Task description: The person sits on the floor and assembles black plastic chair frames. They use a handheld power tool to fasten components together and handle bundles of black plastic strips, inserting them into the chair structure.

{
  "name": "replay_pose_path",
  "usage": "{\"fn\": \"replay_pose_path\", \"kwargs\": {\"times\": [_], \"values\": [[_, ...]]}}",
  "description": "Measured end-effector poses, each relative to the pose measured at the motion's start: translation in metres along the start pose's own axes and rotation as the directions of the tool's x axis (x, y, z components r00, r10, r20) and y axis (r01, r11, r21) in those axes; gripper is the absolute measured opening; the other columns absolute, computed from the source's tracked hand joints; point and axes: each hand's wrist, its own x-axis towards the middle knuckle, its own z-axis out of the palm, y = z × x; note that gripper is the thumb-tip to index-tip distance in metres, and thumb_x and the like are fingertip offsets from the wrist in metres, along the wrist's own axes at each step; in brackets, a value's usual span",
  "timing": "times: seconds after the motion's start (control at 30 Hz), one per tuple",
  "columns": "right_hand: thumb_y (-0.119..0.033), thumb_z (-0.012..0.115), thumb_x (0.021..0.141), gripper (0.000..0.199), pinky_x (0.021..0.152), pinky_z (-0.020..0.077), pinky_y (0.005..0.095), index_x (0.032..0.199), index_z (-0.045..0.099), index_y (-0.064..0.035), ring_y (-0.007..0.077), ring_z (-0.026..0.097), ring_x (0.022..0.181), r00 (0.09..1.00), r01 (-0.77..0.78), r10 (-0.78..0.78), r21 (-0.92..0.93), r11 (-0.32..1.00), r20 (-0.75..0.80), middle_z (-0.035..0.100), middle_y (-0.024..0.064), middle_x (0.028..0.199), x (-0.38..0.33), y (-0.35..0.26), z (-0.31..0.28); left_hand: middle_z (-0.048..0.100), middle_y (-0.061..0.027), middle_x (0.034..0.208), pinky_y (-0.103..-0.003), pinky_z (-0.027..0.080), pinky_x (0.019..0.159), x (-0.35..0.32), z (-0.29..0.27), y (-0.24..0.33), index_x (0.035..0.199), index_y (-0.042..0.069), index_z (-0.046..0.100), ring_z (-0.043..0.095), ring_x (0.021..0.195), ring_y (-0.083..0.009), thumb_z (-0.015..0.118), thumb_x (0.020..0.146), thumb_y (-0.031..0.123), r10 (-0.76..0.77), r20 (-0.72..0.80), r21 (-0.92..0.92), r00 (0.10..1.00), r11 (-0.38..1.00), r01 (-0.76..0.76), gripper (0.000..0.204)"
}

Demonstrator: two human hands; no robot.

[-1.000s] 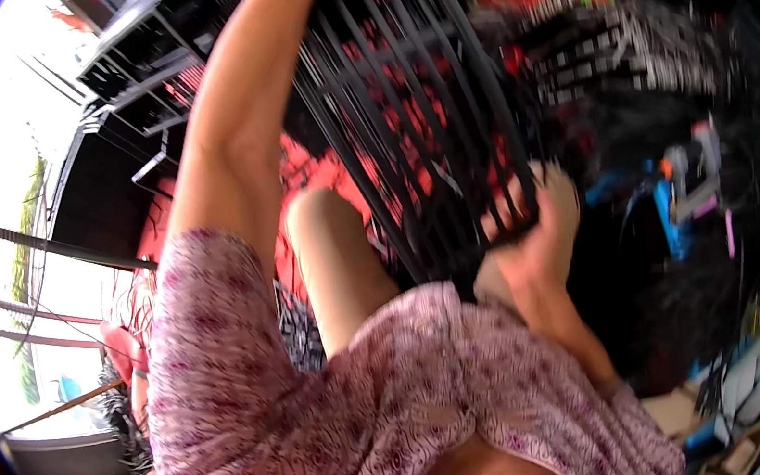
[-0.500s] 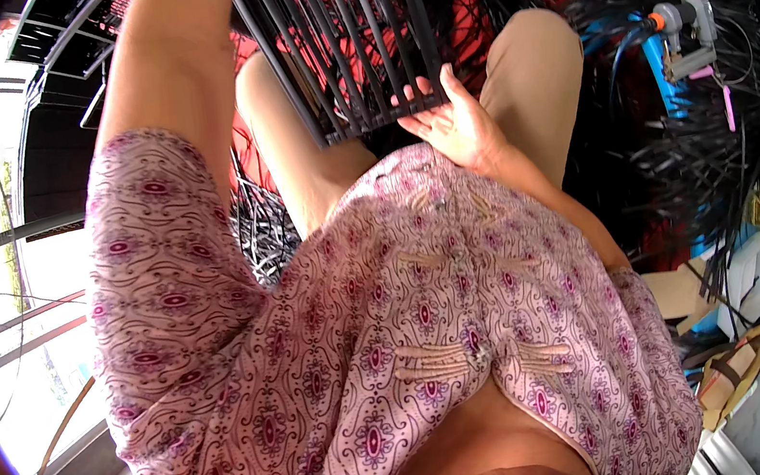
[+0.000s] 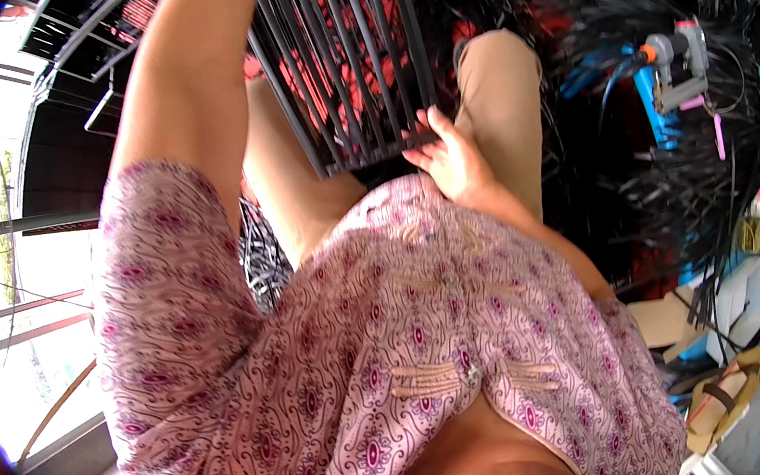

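As seen, rack (image 3: 345, 58) seemingly above hand (image 3: 451, 155).

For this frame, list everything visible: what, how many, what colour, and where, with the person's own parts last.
Black slatted wire-frame basket: one, black, upper centre, over the knees.
Loose black strips: many, black, piled at right.
Red material: patches, red, behind the basket slats.
Blue tool with grey head: one, upper right.
Brown sandal: one, tan, lower right floor.
Railing bars: several, dark, left edge.
Pink patterned garment: one, pink and purple, centre and lower frame.
Right hand: fingers on the basket's lower edge.
Left hand: out of view; raised forearm runs up beside the basket.
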Motion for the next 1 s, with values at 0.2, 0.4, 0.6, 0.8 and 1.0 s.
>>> {"fn": "replay_pose_path", "kwargs": {"times": [0.2, 0.4, 0.6, 0.8, 1.0], "values": [[-0.027, 0.065, 0.092, 0.02, 0.078, 0.0537, 0.0376, 0.095, 0.06, -0.0077, 0.0213, 0.066, 0.091, 0.999, 0.021, -0.026, -0.142, 0.99, -0.037, 0.065, 0.0055, 0.095, -0.004, -0.002, 0.005, 0.061, -0.0151, 0.118, -0.045, 0.036, 0.095, -0.024, 0.005, -0.005, 0.122, 0.009, 0.058, 0.054, 0.112, -0.0308, 0.055, 0.085, 0.058, -0.003, 0.018, 0.049, 1.0, 0.999, 0.002, 0.062], [-0.032, 0.07, 0.088, 0.035, 0.076, 0.0526, 0.0292, 0.096, 0.06, 0.0006, 0.0181, 0.065, 0.088, 0.978, -0.205, 0.157, -0.514, 0.833, -0.136, 0.066, 0.0114, 0.092, -0.03, -0.033, 0.015, 0.058, -0.0153, 0.119, -0.044, 0.033, 0.098, -0.028, 0.009, 0.004, 0.12, 0.004, 0.057, 0.05, 0.116, -0.0309, 0.056, 0.084, 0.059, 0.053, -0.073, -0.012, 0.996, 0.998, -0.054, 0.066], [-0.029, 0.069, 0.088, 0.034, 0.068, 0.0503, 0.024, 0.098, 0.065, 0.003, 0.009, 0.064, 0.075, 0.949, 0.073, -0.313, -0.987, 0.146, 0.024, 0.067, 0.0075, 0.078, -0.031, -0.106, 0.084, 0.058, -0.0145, 0.104, -0.044, 0.032, 0.096, -0.056, -0.012, 0.026, 0.113, 0.002, 0.059, 0.05, 0.108, -0.0293, 0.061, 0.085, 0.051, 0.023, -0.088, -0.083, 0.996, 0.996, -0.031, 0.057], [-0.021, 0.065, 0.091, 0.043, 0.077, 0.0493, 0.0261, 0.127, 0.057, 0.0015, 0.0115, 0.061, 0.091, 0.83, 0.444, -0.516, -0.812, 0.379, 0.212, 0.067, 0.0065, 0.106, 0.039, -0.107, 0.14, 0.057, -0.0121, 0.099, -0.042, 0.033, 0.089, -0.047, -0.025, 0.03, 0.109, 0.003, 0.058, 0.05, 0.101, -0.028, 0.064, 0.082, 0.048, 0.063, -0.06, -0.085, 0.996, 0.994, -0.068, 0.052], [-0.025, 0.071, 0.084, 0.04, 0.069, 0.0501, 0.0273, 0.118, 0.064, -0.0044, 0.0121, 0.063, 0.072, 0.717, 0.487, -0.624, -0.863, 0.131, 0.311, 0.07, 0.0072, 0.087, 0.046, -0.088, 0.141, 0.057, -0.0121, 0.097, -0.04, 0.035, 0.088, -0.065, -0.045, 0.025, 0.111, 0.002, 0.057, 0.051, 0.098, -0.0278, 0.065, 0.082, 0.042, 0.096, -0.184, -0.116, 0.978, 0.986, -0.119, 0.05]]}}
